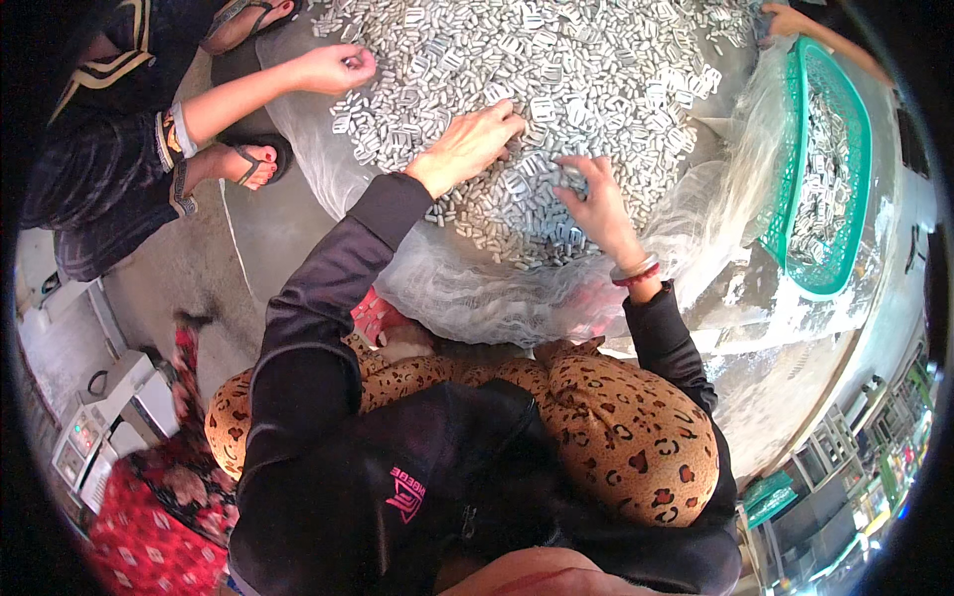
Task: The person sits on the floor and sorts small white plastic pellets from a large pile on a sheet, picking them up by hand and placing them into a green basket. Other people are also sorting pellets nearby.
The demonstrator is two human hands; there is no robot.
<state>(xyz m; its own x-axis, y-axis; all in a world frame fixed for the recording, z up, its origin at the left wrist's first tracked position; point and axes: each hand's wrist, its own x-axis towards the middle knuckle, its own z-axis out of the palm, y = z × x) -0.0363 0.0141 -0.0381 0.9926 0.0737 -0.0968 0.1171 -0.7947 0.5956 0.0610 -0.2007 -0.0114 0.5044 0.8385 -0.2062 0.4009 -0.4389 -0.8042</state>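
A broad heap of small silver metal pieces [427,79], mostly short stubs with flat slotted buckles among them, spreads in front of me. Over its middle, my left hand [472,144] has its fingers curled down against the pieces; the fingertips are partly hidden. My right hand [599,204] is at the near right part of the heap, thumb and forefinger apart just above some slotted buckles [517,186]. A sheer white mesh cloth [477,298] lies bunched along the heap's near edge.
At the right stands a green plastic basket [795,149] holding more metal buckles. Another person's hand [343,70] hovers over the heap's left edge, and a further person's arm [835,40] enters at the far right. Sandalled feet [256,164] are on the floor at left.
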